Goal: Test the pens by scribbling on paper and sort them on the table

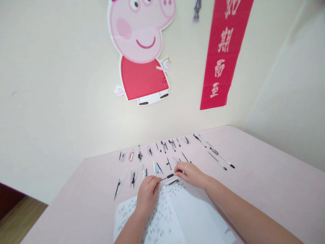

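Observation:
A thin pen (167, 177) with a dark grip is held level just above the top edge of the paper. My left hand (148, 191) pinches its left end. The fingertips of my right hand (188, 173) are closed on its other end, hiding the tip. Right below it lies a short black pen part (173, 182), close to the written sheet (159, 217). Beyond my right hand, a dark refill (184, 156) and a small clear piece (174, 159) rest on the table.
Disassembled pens and refills lie in rows across the pink table (83, 196), among them a red-and-white pen (131, 155). Longer pens (222, 158) lie to the right. Behind stands a wall with a pig cutout (144, 79) and a red banner (223, 57).

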A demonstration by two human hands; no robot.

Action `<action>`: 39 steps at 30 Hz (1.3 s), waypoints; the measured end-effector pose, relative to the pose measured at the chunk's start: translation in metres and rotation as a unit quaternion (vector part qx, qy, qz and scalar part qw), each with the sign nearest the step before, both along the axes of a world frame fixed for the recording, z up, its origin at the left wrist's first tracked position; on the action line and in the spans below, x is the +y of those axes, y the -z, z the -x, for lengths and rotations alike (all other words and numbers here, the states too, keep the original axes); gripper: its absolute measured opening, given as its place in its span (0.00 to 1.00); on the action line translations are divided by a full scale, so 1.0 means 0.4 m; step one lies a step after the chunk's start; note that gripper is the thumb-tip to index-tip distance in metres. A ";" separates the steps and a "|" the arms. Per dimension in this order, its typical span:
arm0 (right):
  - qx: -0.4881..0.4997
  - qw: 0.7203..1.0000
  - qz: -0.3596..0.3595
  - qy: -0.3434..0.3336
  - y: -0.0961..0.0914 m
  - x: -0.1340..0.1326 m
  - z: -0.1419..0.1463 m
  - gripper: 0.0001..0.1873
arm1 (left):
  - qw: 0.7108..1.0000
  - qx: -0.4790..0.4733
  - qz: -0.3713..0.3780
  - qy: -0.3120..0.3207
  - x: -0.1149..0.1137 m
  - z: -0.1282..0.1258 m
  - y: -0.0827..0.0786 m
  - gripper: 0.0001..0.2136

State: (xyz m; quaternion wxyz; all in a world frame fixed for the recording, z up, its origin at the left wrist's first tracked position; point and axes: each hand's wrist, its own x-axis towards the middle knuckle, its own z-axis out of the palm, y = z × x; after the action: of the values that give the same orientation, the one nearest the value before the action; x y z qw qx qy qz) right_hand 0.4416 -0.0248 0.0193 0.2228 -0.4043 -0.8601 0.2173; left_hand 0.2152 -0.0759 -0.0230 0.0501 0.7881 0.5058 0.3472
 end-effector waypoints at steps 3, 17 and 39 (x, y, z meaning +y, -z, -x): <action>-0.008 1.000 -0.007 -0.006 0.003 0.000 -0.002 0.06 | 1.000 -0.001 -0.003 0.001 0.000 0.000 0.001 0.10; -0.008 1.000 -0.010 0.002 0.004 -0.011 -0.001 0.04 | 1.000 -0.011 -0.002 -0.001 0.003 0.000 0.009 0.09; -0.021 1.000 0.008 -0.010 0.003 -0.014 0.001 0.05 | 1.000 -0.003 0.000 0.005 0.003 -0.002 0.006 0.09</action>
State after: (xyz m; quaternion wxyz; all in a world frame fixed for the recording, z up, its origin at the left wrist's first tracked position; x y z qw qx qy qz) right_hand 0.4412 -0.0305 0.0180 0.1998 -0.4017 -0.8668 0.2177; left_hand 0.2161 -0.0746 -0.0256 0.0528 0.7898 0.5015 0.3491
